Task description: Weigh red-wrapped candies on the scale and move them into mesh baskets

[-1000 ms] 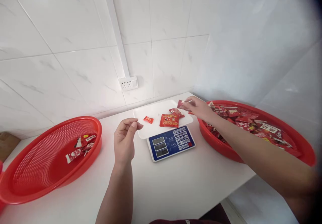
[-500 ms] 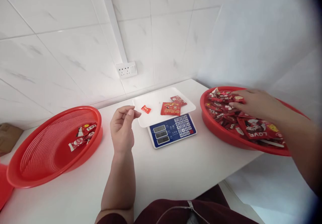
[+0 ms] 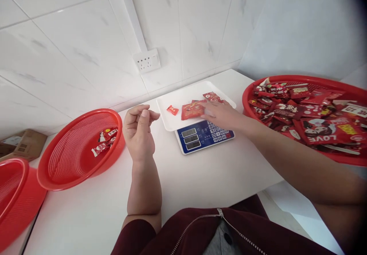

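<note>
My left hand [image 3: 141, 134] is raised left of the scale [image 3: 202, 136], its fingers curled and thumb against the forefinger, with nothing visible in it. Over the scale's white tray [image 3: 172, 123] my right hand [image 3: 219, 114] has thumb and fingers apart, the tips at a large red packet [image 3: 191, 111] and a partly hidden packet [image 3: 197, 101] behind it. Another red packet [image 3: 212, 96] lies beyond that hand. A small red sweet [image 3: 172, 110] sits on the tray's left side.
A red basket [image 3: 247, 94] heaped with red packets stands at the right. Another red basket [image 3: 82, 182] at the left holds a few packets. At the far left are a further red basket [image 3: 17, 209] and a cardboard box [image 3: 31, 145]. A wall socket [image 3: 146, 61] is behind.
My right hand has moved left from the full basket to the tray, where a partly hidden packet now shows under its fingertips. The view has shifted. My left hand keeps its curled pose.
</note>
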Available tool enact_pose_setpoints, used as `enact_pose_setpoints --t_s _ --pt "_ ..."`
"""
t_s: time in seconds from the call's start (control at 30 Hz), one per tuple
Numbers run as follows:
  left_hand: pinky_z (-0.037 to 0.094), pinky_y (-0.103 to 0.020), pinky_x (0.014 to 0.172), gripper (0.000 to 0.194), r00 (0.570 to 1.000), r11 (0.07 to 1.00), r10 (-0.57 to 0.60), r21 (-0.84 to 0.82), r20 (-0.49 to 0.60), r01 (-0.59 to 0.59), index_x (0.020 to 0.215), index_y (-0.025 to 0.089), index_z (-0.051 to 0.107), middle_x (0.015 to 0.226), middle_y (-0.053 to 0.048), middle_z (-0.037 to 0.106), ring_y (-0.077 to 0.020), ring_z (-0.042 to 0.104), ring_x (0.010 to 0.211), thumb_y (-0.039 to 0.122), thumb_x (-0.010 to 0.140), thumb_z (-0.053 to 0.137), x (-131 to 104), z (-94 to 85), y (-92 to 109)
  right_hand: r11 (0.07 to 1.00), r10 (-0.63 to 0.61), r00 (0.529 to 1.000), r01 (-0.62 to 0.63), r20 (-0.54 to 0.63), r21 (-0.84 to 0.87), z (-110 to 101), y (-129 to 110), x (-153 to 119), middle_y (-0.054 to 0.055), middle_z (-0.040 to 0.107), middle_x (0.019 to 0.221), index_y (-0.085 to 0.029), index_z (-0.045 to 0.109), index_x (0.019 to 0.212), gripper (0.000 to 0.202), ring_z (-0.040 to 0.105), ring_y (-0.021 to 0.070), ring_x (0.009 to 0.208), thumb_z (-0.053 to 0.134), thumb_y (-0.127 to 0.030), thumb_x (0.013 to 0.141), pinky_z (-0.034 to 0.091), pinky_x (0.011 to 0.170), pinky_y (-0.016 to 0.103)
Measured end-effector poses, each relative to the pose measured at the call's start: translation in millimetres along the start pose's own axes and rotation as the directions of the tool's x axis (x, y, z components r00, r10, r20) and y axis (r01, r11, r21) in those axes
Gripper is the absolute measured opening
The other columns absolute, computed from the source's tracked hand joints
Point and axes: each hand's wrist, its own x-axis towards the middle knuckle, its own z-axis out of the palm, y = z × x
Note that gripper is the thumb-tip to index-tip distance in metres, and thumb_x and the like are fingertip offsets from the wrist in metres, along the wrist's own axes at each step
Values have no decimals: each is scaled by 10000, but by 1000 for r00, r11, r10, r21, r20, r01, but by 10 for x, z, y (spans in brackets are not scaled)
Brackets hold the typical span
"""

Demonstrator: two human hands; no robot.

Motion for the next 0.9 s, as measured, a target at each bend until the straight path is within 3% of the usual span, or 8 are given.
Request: enact_pose_setpoints --t_s 0.1,0.2,0.37,0.53,0.7,0.9 --pt "515 -261 692 98 1000 1000 2 -5 19 -2 853 201 637 662 21 632 -100 620 657 289 807 629 5 9 -18 1000 20 999 -19 -40 8 -7 129 105 92 360 1492 -241 374 1406 535 277 313 1379 340 -421 903 260 1058 579" --pt "514 -260 685 95 1000 1000 3 3 24 -3 853 202 636 662 23 633 -98 620 651 285 807 631 8 18 -35 981 172 982 -178 -76 -73 -24 346 242 121 307 1513 -229 394 1398 544 210 357 1393 370 -431 894 242 1040 621" --pt "513 -268 686 97 999 1000 -15 18 28 15 844 196 637 652 24 633 -100 617 635 282 800 638 5 45 -52 952 294 956 -292 3 -87 -64 490 360 145 497 1377 -218 391 1408 549 401 354 1285 366 -431 903 295 1014 582" --pt "506 -259 675 82 999 1000 -14 26 29 13 838 198 647 646 23 641 -98 616 629 266 793 639 6 78 -68 986 159 986 -162 48 47 -107 328 293 87 627 1237 -260 446 1380 492 510 312 1192 333 -423 929 341 998 538" --pt "505 -262 693 86 999 997 -47 63 15 46 843 199 653 652 18 638 -104 619 650 262 787 641 4 91 -109 971 -8 998 22 -63 238 -75 240 219 38 600 1289 -261 546 1288 417 540 254 1184 355 -350 928 423 982 424" --pt "511 -277 711 122 996 985 -85 151 1 84 856 195 652 681 3 639 -119 620 684 301 800 629 0 66 -182 907 -22 989 80 -145 412 -73 143 71 14 556 1345 -259 523 1307 427 507 212 1238 352 -260 915 401 1039 426"
